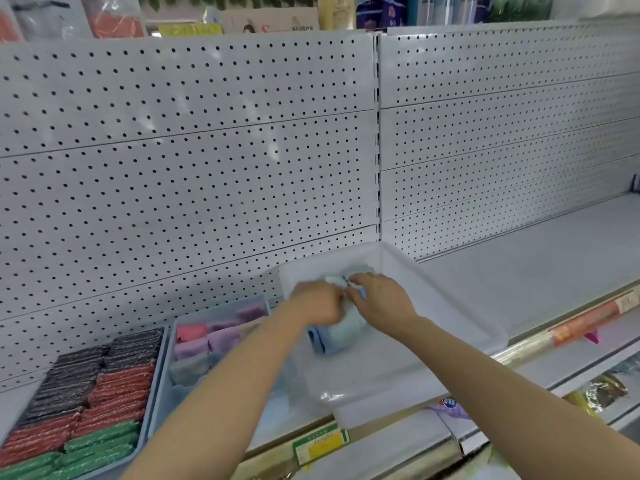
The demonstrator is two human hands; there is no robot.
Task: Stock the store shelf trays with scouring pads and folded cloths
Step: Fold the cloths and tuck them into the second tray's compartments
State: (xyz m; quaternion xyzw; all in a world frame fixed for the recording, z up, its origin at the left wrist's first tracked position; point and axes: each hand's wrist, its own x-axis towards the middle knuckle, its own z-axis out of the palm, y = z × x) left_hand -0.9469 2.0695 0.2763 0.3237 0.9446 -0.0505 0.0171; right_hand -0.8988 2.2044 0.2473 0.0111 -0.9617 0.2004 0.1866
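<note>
Place: store shelf (pixel 519 271) with a white wall full of small holes (pixel 190 150) behind it; three trays sit in a row along the shelf.
Left tray: gray tray (pixel 152 382) packed with scouring pads (pixel 86 403) in black, red and green rows; it looks full.
Middle tray: second gray tray (pixel 173 344) with folded cloths (pixel 211 337) in pink, purple and pale gray; partly filled.
Right tray: clear white tray (pixel 450 306), tipped a little, one corner sticking out past the shelf edge.
Task thing: blue folded cloth (pixel 332 336) lies inside the clear white tray, just under both hands; its long side runs from near-left to far-right.
Left hand: left hand (pixel 317 303) has curled fingers pinching the cloth bundle at its far end.
Right hand: right hand (pixel 379 297) also curls down onto the same bundle, fingertips meeting the left hand's.
Which hand is nearer: both touch it; the left sits closer to the blue roll.
Next move, my guess: press the cloth flat and neat in the tray.
</note>
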